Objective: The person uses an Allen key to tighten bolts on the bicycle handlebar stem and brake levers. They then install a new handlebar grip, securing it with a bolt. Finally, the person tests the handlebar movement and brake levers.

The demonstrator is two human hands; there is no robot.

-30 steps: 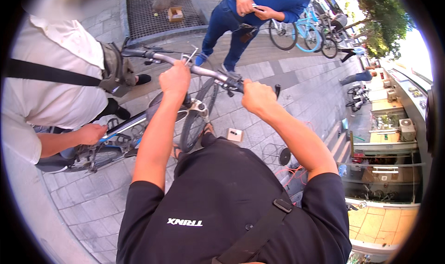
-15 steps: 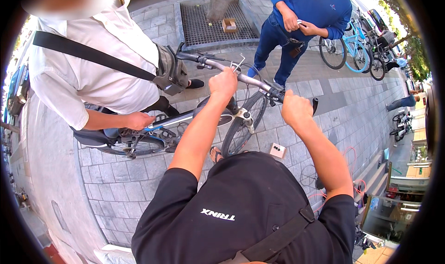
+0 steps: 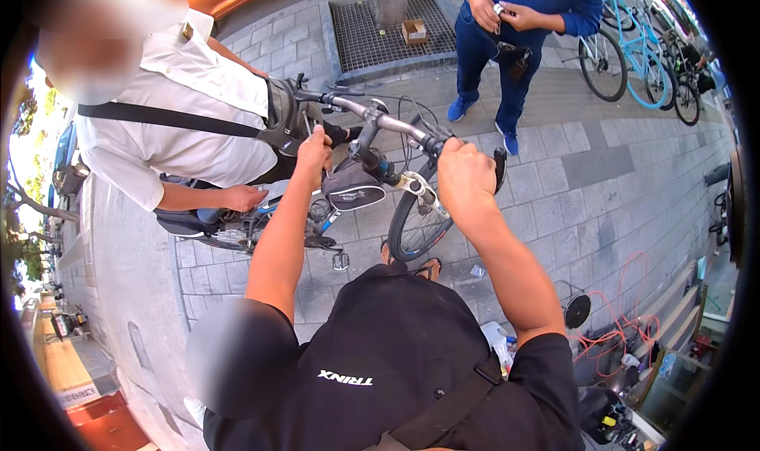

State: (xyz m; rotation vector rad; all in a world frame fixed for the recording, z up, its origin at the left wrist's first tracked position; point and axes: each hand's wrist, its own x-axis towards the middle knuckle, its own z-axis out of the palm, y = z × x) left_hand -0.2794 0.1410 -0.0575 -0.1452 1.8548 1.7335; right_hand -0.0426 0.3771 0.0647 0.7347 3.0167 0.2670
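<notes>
A bicycle with a silver handlebar (image 3: 388, 122) stands in front of me, its front wheel (image 3: 419, 223) near my sandalled feet. My right hand (image 3: 469, 176) is wrapped round the handlebar's right grip. Left of the stem (image 3: 366, 141), my left hand (image 3: 315, 152) is closed on a thin metal tool that looks like a hex key (image 3: 308, 123); its tip points up, apart from the stem. Behind the stem, a black and grey bag (image 3: 353, 190) sits on the frame.
At the left, a person in a white shirt (image 3: 198, 87) has a hand by the bicycle's rear part. Beyond the bar stands a person in blue (image 3: 530, 8), fingering something small. An orange hose (image 3: 609, 332) lies on the paving at right; parked bicycles (image 3: 645, 63) stand far right.
My left hand has moved left, off the handlebar's middle, with the tool. The handlebar has turned and my right hand has shifted left with its grip. My view has swung too.
</notes>
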